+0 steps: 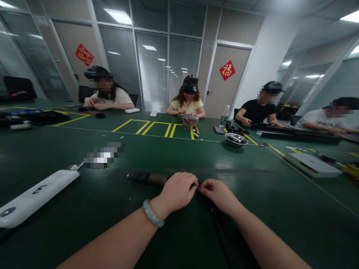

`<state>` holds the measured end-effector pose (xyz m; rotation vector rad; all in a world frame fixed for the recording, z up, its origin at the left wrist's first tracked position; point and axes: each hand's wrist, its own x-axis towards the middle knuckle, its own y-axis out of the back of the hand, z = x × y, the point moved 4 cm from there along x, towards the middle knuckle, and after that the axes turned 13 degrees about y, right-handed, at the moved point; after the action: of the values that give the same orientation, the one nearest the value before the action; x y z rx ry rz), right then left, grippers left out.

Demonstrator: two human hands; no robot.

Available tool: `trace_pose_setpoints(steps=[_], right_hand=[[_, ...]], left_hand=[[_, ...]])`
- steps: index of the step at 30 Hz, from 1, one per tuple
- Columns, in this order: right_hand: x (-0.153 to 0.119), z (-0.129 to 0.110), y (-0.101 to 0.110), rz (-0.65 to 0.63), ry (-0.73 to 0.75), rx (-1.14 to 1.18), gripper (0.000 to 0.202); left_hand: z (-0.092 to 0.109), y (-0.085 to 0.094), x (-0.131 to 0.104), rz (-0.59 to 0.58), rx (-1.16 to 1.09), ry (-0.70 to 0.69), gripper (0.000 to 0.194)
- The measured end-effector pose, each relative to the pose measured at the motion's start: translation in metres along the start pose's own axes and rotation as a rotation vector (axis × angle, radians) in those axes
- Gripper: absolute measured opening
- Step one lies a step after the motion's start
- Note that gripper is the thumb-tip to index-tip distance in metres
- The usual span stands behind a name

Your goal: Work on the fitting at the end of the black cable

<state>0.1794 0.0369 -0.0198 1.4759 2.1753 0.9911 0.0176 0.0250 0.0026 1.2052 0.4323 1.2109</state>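
A dark tube-like tool [150, 178] with a brown middle and a metal tip lies across the green table, its right part hidden behind my left hand [179, 188]. That hand is closed, with the fingers curled down and the thumb toward the right. Just beside it, my right hand [215, 192] is pinched, thumb against forefinger. The fingertips of both hands nearly meet over a small dark part that I cannot make out. From below the right hand, a long thin black rod or cable [221, 231] runs toward me.
A white power bank-like device [40, 196] with a cable lies at left, near a blurred-out phone-like thing [103, 156]. Farther off are a metal bowl [236, 140], a bottle [224, 116], a grey box with wires [190, 120] and a flat white box [312, 164]. Several people sit opposite.
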Motion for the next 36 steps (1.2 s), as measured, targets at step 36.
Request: trace_pose_setpoints(steps=[36], right_hand=[[-0.0005, 0.0032, 0.0004, 0.016, -0.016, 0.014, 0.015]], left_hand=[[0.0015, 0.0019, 0.0004, 0.013, -0.027, 0.008, 0.011]])
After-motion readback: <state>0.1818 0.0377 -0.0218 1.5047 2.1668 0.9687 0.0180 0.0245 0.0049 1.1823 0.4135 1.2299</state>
